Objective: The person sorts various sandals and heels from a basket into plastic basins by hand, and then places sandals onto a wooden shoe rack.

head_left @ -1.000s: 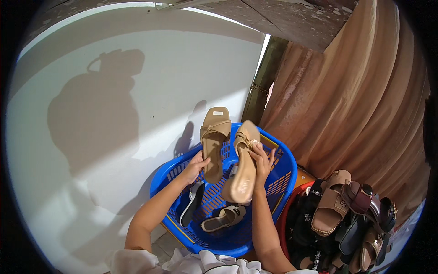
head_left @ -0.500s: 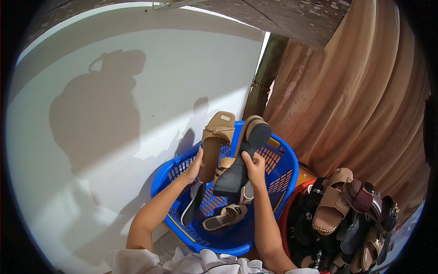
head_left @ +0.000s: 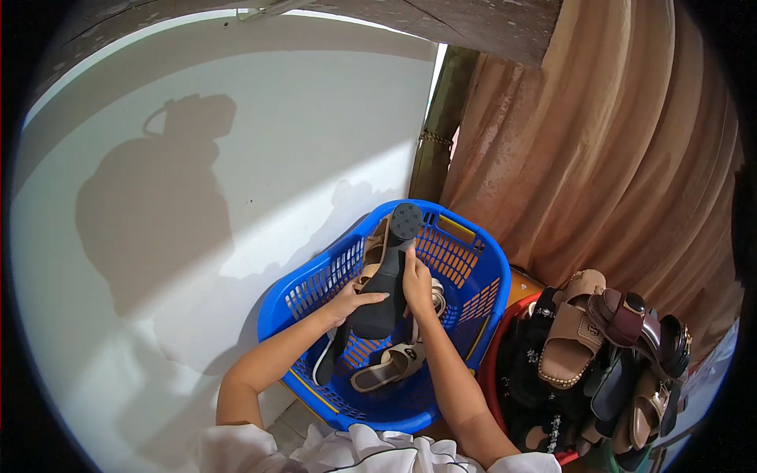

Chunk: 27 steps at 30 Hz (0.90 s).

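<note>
Over the blue basket I hold a pair of tan heeled sandals close together. The front sandal has its black sole facing me, its round heel at the top. Behind it, the other sandal shows only at its left edge. My left hand is closed around the lower end, its thumb across the black sole. Along the right side, near the heel end, my right hand grips the pair. A beige sandal and a black sandal with a white edge lie in the basket below.
The blue plastic basket has slatted sides. To its right a red tub is heaped with sandals, including a beige studded slide and a maroon one. A white wall stands left, a brown curtain right.
Both sandals were apart, one in each hand; now they are together. The left one has moved behind the right one, and my left hand has come across onto the black sole.
</note>
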Available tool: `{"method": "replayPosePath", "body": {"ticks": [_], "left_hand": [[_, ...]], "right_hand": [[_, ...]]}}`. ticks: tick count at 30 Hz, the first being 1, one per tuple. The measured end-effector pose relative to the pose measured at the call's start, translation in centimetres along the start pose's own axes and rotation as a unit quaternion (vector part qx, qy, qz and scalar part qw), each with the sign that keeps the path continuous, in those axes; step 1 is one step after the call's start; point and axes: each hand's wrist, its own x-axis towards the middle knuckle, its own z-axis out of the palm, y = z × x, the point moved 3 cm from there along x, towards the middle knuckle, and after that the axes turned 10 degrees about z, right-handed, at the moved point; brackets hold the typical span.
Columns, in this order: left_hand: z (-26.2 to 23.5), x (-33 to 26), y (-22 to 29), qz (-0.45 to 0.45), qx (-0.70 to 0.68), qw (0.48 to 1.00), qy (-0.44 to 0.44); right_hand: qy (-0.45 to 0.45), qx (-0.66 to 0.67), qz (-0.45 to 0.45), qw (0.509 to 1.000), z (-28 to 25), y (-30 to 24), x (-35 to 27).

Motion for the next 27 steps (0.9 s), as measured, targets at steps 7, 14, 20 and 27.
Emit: {"method": "replayPosePath", "body": {"ticks": [7, 14, 20, 27], "left_hand": [[0.1, -0.3, 0.5, 0.017, -0.028, 0.999, 0.017], [1.1, 0.3, 2.6, 0.064, -0.070, 0.995, 0.008], [4.3, -0.4, 5.1, 0.094, -0.100, 0.990, -0.024], [12.0, -4.1, 8.4, 0.107, -0.212, 0.969, -0.064]], "right_hand": [[-0.067, -0.025, 0.012, 0.997, -0.7, -1.7, -0.8], [-0.090, 0.043, -0.026, 0.995, -1.6, -4.2, -1.0], [-0.082, 0.106, -0.087, 0.987, -5.7, -7.6, -4.3], [-0.105, 0.204, -0.160, 0.960, -10.8, -9.8, -14.0]]}}
